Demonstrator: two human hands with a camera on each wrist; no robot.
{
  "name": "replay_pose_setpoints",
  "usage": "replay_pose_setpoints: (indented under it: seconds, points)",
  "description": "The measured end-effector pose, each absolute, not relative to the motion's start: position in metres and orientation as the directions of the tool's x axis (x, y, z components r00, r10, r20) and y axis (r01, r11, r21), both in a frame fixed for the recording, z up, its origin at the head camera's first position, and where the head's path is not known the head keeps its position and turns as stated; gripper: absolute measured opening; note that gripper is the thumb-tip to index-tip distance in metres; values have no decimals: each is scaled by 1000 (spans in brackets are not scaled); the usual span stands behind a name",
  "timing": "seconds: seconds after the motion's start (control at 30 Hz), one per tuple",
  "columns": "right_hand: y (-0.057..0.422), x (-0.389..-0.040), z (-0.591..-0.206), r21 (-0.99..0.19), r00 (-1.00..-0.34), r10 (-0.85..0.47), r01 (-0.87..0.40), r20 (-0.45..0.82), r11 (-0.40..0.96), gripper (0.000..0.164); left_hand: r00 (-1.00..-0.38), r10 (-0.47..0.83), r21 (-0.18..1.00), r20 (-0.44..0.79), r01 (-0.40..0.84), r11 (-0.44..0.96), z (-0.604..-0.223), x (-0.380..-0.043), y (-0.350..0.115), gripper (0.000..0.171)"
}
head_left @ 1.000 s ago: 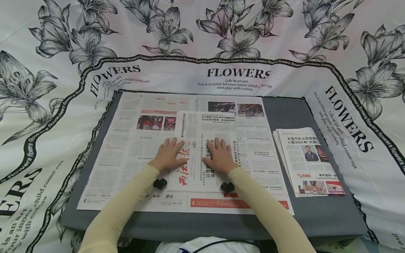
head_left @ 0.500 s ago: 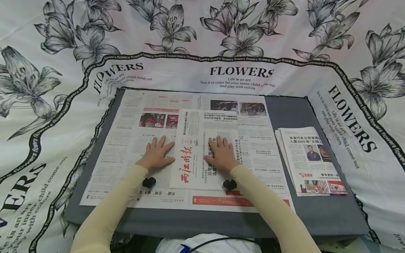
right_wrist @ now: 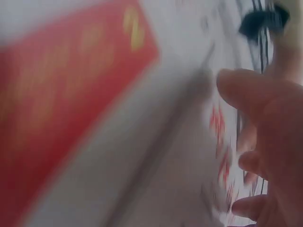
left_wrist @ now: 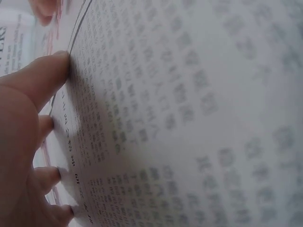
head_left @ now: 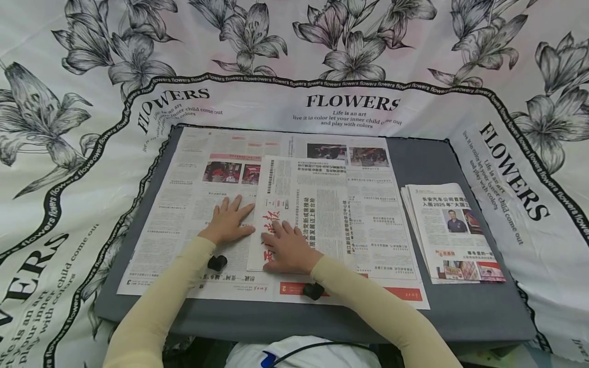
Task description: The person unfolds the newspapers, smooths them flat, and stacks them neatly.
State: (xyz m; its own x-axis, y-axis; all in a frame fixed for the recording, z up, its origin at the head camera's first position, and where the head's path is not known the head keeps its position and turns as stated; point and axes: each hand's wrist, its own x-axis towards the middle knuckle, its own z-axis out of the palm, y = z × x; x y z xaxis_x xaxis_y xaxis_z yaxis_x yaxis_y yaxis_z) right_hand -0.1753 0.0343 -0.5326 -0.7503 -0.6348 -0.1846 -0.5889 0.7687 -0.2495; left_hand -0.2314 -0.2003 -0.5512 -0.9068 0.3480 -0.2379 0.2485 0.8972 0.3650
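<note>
Your left hand (head_left: 228, 221) lies with fingers spread on the large newspaper (head_left: 161, 245), its thumb tip just beside the left edge of the smaller newspaper (head_left: 326, 204). That smaller one lies on top of the large one, in mid-desk (head_left: 416, 163). Your right hand (head_left: 292, 249), fingers loosely spread, is over its red lettering. Farther right sits a newspaper stack (head_left: 453, 235).
</note>
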Motion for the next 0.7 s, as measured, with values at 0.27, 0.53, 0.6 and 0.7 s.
replay_pose_setpoints:
  seconds: [0.27, 0.53, 0.6, 0.7]
  points:
    - [15, -163, -535, -170, -707, -681, -659, -194, 733, 69, -909, 340, 366, -240, 240, 899, -551, -233, -200, 77]
    - [16, -162, -535, -194, -697, -687, -659, -203, 726, 65, -903, 349, 373, -251, 243, 895, -545, -231, -200, 74]
    - [16, -162, -534, -203, -696, -688, -658, -204, 725, 64, -901, 350, 376, -255, 241, 895, -544, -231, -199, 74]
    - [16, -162, -534, -214, -696, -691, -657, -195, 722, 61, -900, 347, 379, -264, 234, 895, -543, -231, -199, 75]
